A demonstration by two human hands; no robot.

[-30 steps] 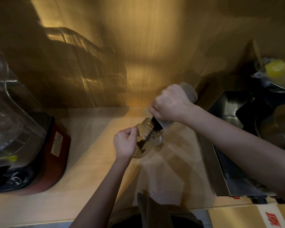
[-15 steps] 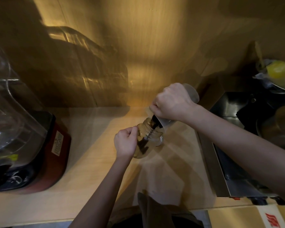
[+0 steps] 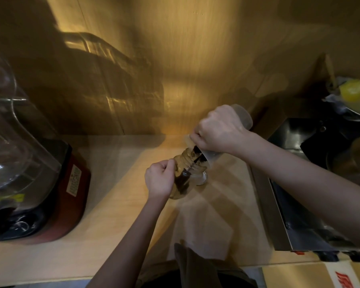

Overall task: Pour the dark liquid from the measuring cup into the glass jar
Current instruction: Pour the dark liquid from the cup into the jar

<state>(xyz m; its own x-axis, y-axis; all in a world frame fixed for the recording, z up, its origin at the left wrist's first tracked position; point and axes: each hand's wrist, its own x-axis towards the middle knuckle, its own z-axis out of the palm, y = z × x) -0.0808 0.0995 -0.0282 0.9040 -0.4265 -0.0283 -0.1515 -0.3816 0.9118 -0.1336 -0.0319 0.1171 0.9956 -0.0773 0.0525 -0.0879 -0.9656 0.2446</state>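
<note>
A clear glass jar point(image 3: 186, 173) leans on the wooden counter point(image 3: 116, 206), mouth up and to the right. My left hand point(image 3: 159, 179) grips its left side. My right hand point(image 3: 220, 129) holds a translucent measuring cup point(image 3: 244, 117), tipped steeply with its spout over the jar's mouth. A thin dark stream point(image 3: 195, 156) runs from the spout into the jar, and dark liquid pools inside near the bottom. Most of the cup is hidden behind my right hand.
A blender with a red base point(image 3: 71, 194) and a clear cover point(image 3: 10, 142) stands at the left. A steel sink or tray point(image 3: 295, 215) lies at the right, with dishes and a yellow object point(image 3: 351, 90) beyond. A wooden wall rises behind the counter.
The cup has tipped a little further and the dark pool in the jar has grown. Both hands stay almost where they were.
</note>
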